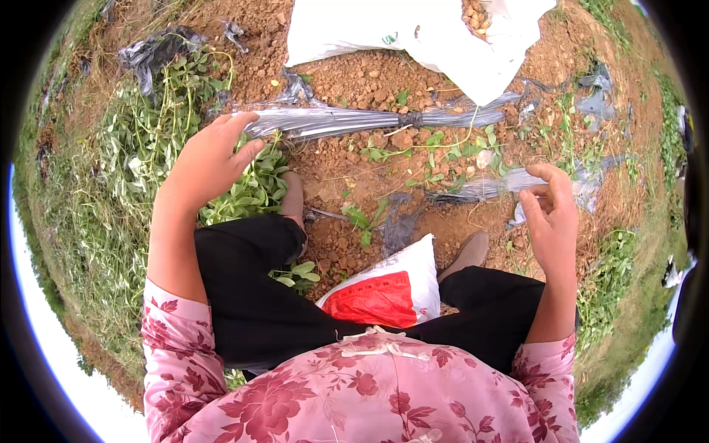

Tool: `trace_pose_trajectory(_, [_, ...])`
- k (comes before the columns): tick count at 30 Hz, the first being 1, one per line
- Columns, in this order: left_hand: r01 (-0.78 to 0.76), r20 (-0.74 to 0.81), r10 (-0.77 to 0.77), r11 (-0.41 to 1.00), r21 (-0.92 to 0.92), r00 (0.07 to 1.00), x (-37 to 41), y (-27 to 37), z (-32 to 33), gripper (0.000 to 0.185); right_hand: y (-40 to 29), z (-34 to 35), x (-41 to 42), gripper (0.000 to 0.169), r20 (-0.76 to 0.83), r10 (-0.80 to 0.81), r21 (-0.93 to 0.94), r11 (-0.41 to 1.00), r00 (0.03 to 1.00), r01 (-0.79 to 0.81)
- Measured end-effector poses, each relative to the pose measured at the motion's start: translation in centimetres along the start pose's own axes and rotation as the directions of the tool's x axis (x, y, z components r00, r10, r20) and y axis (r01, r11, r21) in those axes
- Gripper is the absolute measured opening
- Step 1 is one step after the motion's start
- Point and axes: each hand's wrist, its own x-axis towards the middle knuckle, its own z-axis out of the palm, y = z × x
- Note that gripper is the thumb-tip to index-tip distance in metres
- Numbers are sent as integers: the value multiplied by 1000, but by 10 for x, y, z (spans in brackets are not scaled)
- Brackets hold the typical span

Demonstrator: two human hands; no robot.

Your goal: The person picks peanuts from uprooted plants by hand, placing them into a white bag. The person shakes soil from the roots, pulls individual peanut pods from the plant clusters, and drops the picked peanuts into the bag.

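My left hand (213,158) hovers over a pile of pulled leafy plants (160,119), with thumb and fingers apart and nothing visible between them. Just beyond its fingertips lies a strip of bunched plastic mulch film (332,120). On the other side, my right hand (549,219) hangs above the soil with loosely curled fingers and holds nothing that I can see. A second strip of film (487,188) lies close to it on the ground. At the far side rests a large white woven sack (354,33); its mouth shows brownish pods (475,19), which look like peanuts.
Between my legs is a white sack with a red printed panel (374,299) bearing writing. My shoes (471,252) stand on reddish, cloddy soil (332,177). Torn dark film (160,52) lies at the upper left, and more film scraps (597,97) lie at the right. Green plants (606,277) grow along the right side.
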Motion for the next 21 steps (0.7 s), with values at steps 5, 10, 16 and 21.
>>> trace_pose_trajectory(5, [-79,-224,67,996,-46,972,-21,5,-20,38,-34,-21,-33,30,-310,-139,126,975,941,185])
trace_pose_trajectory(10, [-150,-613,-51,951,-272,789,-31,11,-62,35,-40,-27,-28,28,-379,-439,-256,896,814,364])
trace_pose_trajectory(16, [252,-460,-397,904,-345,794,-99,-118,23,41,3,-68,-29,30,-539,-205,-165,977,817,136])
trace_pose_trajectory(21, [603,14,-602,798,-19,798,-165,-128,198,113,67,-107,-49,36,-573,-76,-64,997,816,47])
